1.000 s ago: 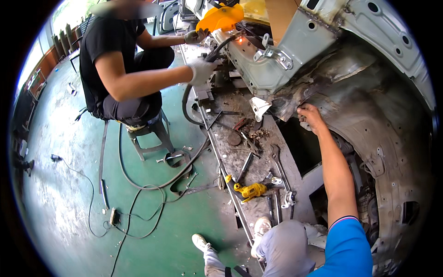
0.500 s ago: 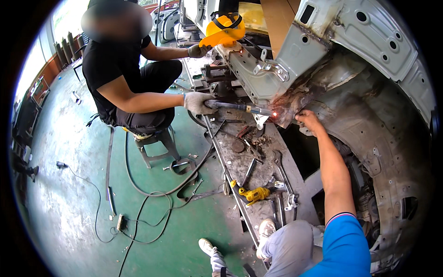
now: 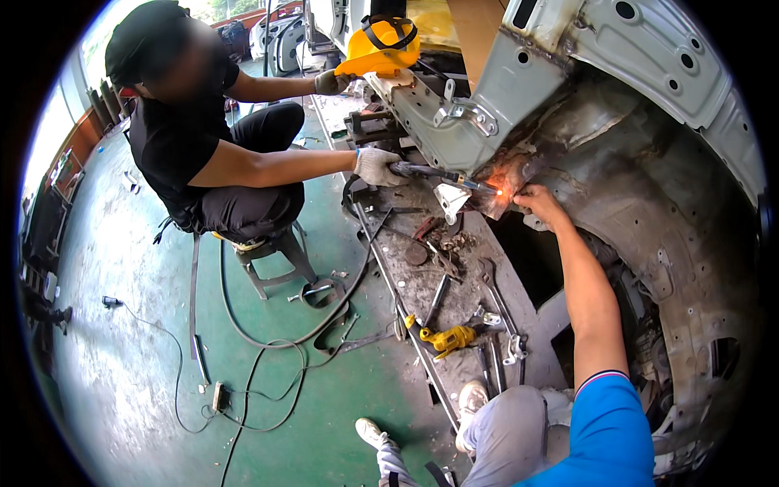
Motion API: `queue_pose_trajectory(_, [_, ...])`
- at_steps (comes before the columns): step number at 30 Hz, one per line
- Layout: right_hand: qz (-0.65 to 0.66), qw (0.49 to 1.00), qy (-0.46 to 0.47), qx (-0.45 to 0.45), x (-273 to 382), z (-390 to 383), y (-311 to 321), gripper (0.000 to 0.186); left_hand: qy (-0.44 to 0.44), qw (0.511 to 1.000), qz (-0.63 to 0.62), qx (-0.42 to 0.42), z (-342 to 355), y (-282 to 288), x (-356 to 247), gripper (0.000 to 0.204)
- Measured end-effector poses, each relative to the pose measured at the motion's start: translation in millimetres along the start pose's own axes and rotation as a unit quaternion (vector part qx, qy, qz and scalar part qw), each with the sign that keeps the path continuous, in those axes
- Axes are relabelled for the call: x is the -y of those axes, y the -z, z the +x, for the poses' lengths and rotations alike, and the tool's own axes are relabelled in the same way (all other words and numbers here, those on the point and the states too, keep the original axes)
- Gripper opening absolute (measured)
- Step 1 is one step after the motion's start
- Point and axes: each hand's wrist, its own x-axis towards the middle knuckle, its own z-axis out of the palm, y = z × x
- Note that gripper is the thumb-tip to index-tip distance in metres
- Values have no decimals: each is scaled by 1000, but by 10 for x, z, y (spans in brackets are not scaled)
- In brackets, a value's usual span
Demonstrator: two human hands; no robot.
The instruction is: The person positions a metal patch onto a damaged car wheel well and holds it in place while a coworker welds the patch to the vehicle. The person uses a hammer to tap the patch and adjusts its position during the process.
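Note:
My right hand (image 3: 540,204) reaches up from the lower right to the scorched metal panel (image 3: 519,166) of a car body. Its thumb and fingers are pinched together at the panel's lower edge; what lies between them I cannot make out. Close to my fingertips, a welding torch (image 3: 442,174) points at the panel, with an orange glow at its tip. A co-worker's gloved hand (image 3: 377,166) holds the torch. Their other gloved hand (image 3: 333,82) holds a yellow welding mask (image 3: 380,50). My left hand is out of view.
A metal bench (image 3: 475,304) carries a yellow power tool (image 3: 449,341), a wrench (image 3: 497,296), a white bracket (image 3: 451,199) and scraps. The co-worker sits on a low stool (image 3: 284,258). Cables (image 3: 280,345) lie looped on the green floor. Grey body panels (image 3: 649,57) overhang at upper right.
The torch tip has moved right along the panel, nearer my fingers, and the orange glow has spread. The co-worker's head has turned and leaned. My right hand keeps its pinch; the view has shifted slightly.

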Motion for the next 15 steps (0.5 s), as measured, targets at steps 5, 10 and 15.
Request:
queue_pose_trajectory(5, [-9,1000,3,-7,22,-12,-17,20,4,1000,20,-10,2,33,-90,28])
queue_pose_trajectory(10, [-21,1000,-4,-10,69,-39,-31,21,16,1000,19,-9,12,35,-126,27])
queue_pose_trajectory(15, [-23,1000,3,-7,6,9,-2,22,27,1000,15,-1,65,7,-139,27])
